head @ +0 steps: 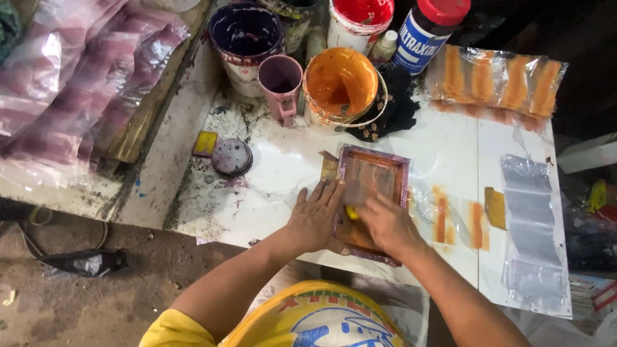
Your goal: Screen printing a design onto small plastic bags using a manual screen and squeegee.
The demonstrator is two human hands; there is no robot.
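- Frame: a small purple-edged screen-printing frame [373, 193] lies flat on the white desk [443, 154], its mesh stained orange, just in front of the orange paint bucket [339, 87].
- Risk, as a judgement: if the frame slides under the stroke, the orange print beneath would smear or double; the steadying hand covers only the frame's left edge, so a hard push from the other side could pivot it.
- Risk, as a judgement: too much ink dragged toward the frame's near end could bleed past the mesh onto the plastic below.
- Left hand [315, 215]: spread flat, fingers together and extended, palm down, pressing the left rim of the frame and the desk beside it.
- Right hand [385, 222]: curled over the mesh at the frame's near half, closed around a small yellow scraper [351, 213], of which only a tip shows; the grip itself is hidden under the fingers.
- Right of the frame: clear plastic with orange printed bars [457, 222] and a yellow-brown card [495, 207].
- Behind the frame: a pink mug [281, 83], a purple paint bucket [245, 38] and a red paint bucket [357, 19].
- Left of the frame: a round purple-stained lid [232, 157].
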